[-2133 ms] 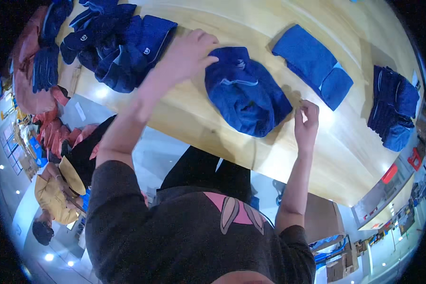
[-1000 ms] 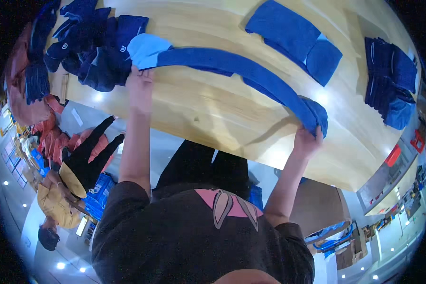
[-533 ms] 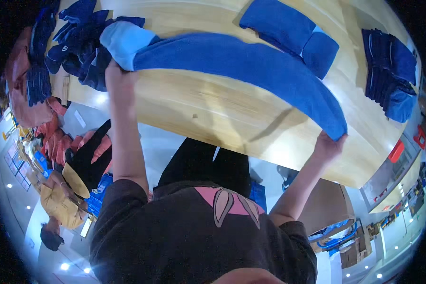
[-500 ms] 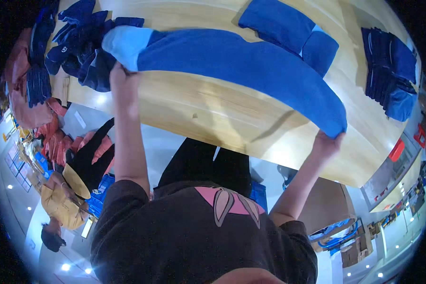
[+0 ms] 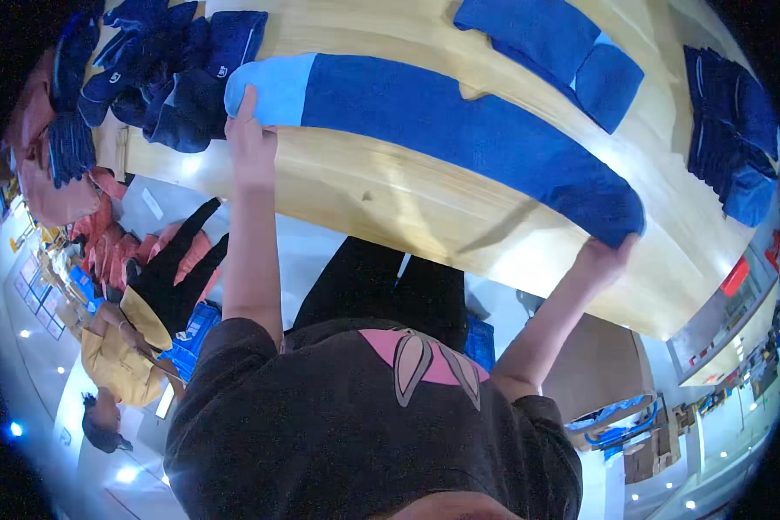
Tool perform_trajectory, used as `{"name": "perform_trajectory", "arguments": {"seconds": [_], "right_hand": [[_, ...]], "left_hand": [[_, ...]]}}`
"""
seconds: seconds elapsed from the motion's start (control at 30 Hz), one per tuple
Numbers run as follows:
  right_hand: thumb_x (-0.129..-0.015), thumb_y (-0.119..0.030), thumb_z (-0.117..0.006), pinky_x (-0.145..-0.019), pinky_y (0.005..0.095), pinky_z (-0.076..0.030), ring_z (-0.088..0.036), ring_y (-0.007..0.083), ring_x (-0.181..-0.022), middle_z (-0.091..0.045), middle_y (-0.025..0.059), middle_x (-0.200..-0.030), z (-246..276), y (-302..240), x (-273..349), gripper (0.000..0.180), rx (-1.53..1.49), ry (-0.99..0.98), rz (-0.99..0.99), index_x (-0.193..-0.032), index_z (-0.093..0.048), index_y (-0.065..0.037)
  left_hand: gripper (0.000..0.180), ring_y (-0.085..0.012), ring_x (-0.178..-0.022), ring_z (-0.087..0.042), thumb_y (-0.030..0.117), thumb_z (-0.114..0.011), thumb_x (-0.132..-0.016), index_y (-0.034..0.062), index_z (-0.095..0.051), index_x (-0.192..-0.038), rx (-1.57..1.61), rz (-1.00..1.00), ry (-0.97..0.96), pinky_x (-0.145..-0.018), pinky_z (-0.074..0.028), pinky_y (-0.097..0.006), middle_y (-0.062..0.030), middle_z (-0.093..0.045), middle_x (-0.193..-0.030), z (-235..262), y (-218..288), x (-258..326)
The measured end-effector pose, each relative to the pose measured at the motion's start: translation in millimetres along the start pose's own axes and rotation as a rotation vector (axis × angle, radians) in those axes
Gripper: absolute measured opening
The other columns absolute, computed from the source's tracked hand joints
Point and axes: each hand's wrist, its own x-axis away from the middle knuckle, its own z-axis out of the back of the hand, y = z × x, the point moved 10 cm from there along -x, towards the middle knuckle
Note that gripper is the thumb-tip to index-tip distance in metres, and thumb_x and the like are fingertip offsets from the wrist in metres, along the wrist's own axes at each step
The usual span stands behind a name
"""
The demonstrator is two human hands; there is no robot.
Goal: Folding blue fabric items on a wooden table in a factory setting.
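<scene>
A long blue cloth piece (image 5: 442, 121) with a light blue end (image 5: 273, 89) is stretched in a band along the near part of the table. My left hand (image 5: 251, 134) pinches the light blue end, its thumb lying on top of the fabric. The rounded dark blue end is gripped between the fingers of my right hand (image 5: 605, 260). Farther back lies another blue cloth (image 5: 529, 39), folded, with a narrow light blue strip; neither hand touches it. The undersides of both grips are hidden.
Dark navy garments (image 5: 169, 78) are heaped at the left of the wooden table (image 5: 364, 195). A neat stack of folded navy cloths (image 5: 728, 121) sits at the right. A co-worker in a yellow top (image 5: 117, 355) is at the left, near reddish fabric (image 5: 104, 238). A cardboard box (image 5: 598, 355) stands at the lower right.
The blue cloth's left end has moved right and now lies flatter and straighter. My left hand has shifted right with its thumb on top. The right hand keeps its grip.
</scene>
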Motion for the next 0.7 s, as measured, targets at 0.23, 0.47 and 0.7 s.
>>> {"name": "perform_trajectory", "arguments": {"seconds": [0.23,0.47,0.7], "right_hand": [[-0.087,-0.006,-0.069,-0.076,0.0313,-0.050,-0.060,0.0214,-0.096,-0.065,0.0135,-0.111,-205,22,175,0.027,0.763,-0.743,0.510,-0.113,-0.072,-0.003],[-0.087,-0.016,-0.071,-0.090,0.0398,-0.046,-0.058,0.0290,-0.100,-0.062,0.0130,-0.120,-223,98,191,0.040,1.023,-1.022,0.589,-0.126,-0.066,-0.007],[-0.091,0.002,-0.064,-0.081,0.0321,-0.052,-0.063,0.0234,-0.089,-0.066,0.0131,-0.105,-171,38,142,0.025,0.930,-0.762,0.404,-0.115,-0.068,0.000]], "left_hand": [[0.036,-0.0207,-0.097,-0.068,0.015,-0.071,-0.095,-0.0001,-0.061,-0.125,-1.275,-1.077,-0.122,-0.082,-0.054,-0.026,-0.0101,-0.069,-0.108,-16,46,38],[0.038,-0.0194,-0.095,-0.065,0.006,-0.073,-0.090,0.0014,-0.061,-0.126,-0.268,-0.481,-0.044,-0.084,-0.053,-0.028,-0.0103,-0.068,-0.108,-70,59,85],[0.049,-0.0292,-0.082,-0.064,0.018,-0.077,-0.070,0.0129,-0.068,-0.118,-0.831,-1.034,-0.725,-0.072,-0.052,-0.038,-0.0069,-0.067,-0.100,-211,-18,211]]}}
